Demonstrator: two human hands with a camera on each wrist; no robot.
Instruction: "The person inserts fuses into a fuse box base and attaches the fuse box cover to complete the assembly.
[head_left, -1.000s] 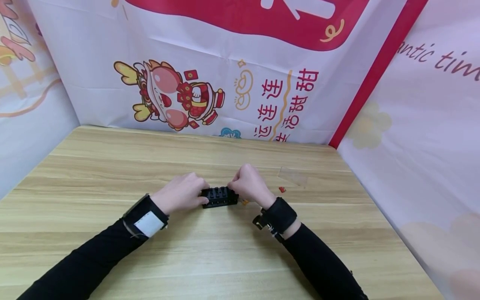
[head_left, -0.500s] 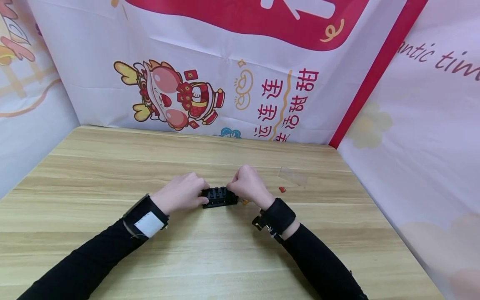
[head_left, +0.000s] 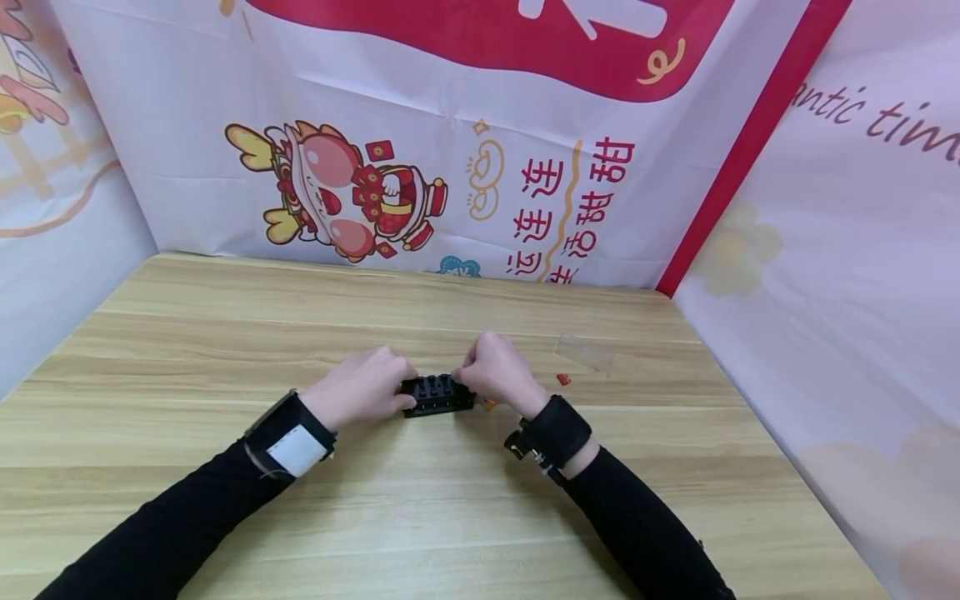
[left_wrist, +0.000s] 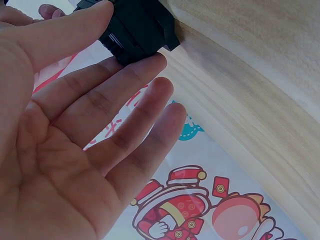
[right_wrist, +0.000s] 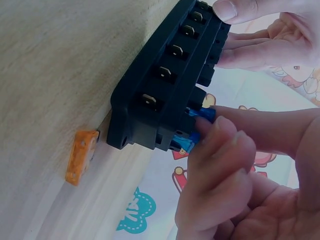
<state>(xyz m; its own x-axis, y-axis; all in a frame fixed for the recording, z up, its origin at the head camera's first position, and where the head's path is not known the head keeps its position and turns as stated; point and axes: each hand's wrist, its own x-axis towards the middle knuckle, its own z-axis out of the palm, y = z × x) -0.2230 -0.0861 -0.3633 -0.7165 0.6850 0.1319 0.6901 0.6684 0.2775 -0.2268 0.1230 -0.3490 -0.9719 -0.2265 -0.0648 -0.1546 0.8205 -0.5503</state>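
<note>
A black fuse box [head_left: 438, 395] with a row of metal terminals sits on the wooden table between both hands. My left hand [head_left: 365, 383] grips its left end between thumb and fingers; in the left wrist view the ring and little fingers stay off it. At the right end, my right hand [head_left: 497, 375] pinches a blue blade fuse [right_wrist: 185, 143] at the box's slots. Fingertips cover part of that fuse, so how deep it sits is hidden. An orange blade fuse [right_wrist: 82, 156] lies on the table just beside the box's right end.
A small red fuse [head_left: 563, 379] lies to the right of my right hand. Behind it is a flat clear plastic piece [head_left: 585, 354]. A printed cloth [head_left: 420, 100] hangs along the table's back edge, with more cloth at both sides.
My right hand has shifted very slightly left at the fuse box's right end. The left hand and the box hold their place.
</note>
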